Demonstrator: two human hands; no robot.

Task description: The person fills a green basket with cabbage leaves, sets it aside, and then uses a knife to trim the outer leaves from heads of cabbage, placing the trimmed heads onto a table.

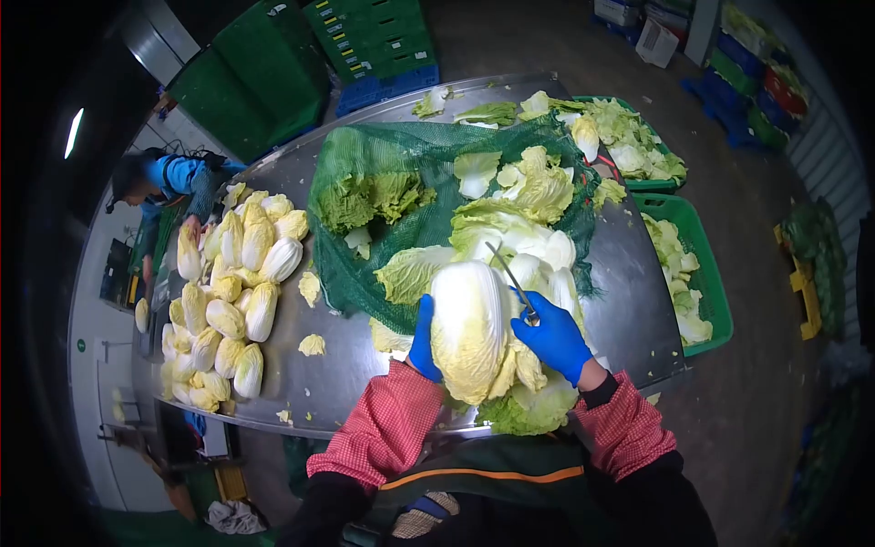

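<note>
My left hand grips the cabbage, right hand the knife; green net behind, fingers partly hidden.

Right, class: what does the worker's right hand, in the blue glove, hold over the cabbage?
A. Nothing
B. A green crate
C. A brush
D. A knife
D: the right hand grips a knife, its thin blade angled up over the cabbage that the left hand steadies.

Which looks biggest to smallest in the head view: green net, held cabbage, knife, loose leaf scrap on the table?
1. green net
2. held cabbage
3. knife and leaf scrap: too alike to rank; the knife is longer but thin.
</note>
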